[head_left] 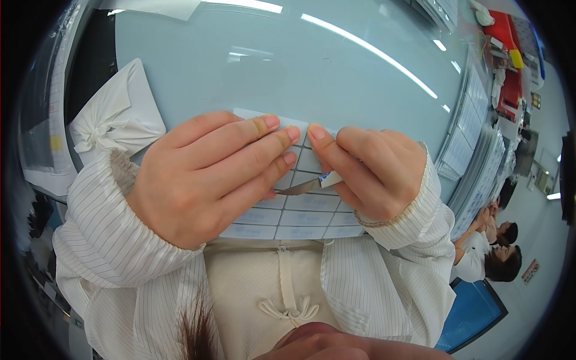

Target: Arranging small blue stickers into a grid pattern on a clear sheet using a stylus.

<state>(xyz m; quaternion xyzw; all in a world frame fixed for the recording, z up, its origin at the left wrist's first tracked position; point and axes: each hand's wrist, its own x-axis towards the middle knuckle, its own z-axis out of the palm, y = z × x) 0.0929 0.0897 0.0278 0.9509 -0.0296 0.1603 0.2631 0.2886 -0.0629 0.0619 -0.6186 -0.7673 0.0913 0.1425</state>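
Note:
A panel of pale rectangular cells (303,218) lies on the table in front of me, divided by thin dark lines. My left hand (204,174) rests across its left part, fingers stretched out and tips pressing near the top edge. Over the right part, my right hand (384,168) is closed around a thin grey metal blade (299,189) with a white and blue wrapped end. The blade points left across the cells toward my left hand. My right thumb and index finger meet near the panel's upper edge; whether they also pinch a small piece there is hidden.
A knotted white bag (123,111) lies left of my left hand. Stacked panels (465,120) line the table's right side, with red bins (510,66) beyond. A blue screen (471,315) stands at lower right. Other people (495,255) sit farther right.

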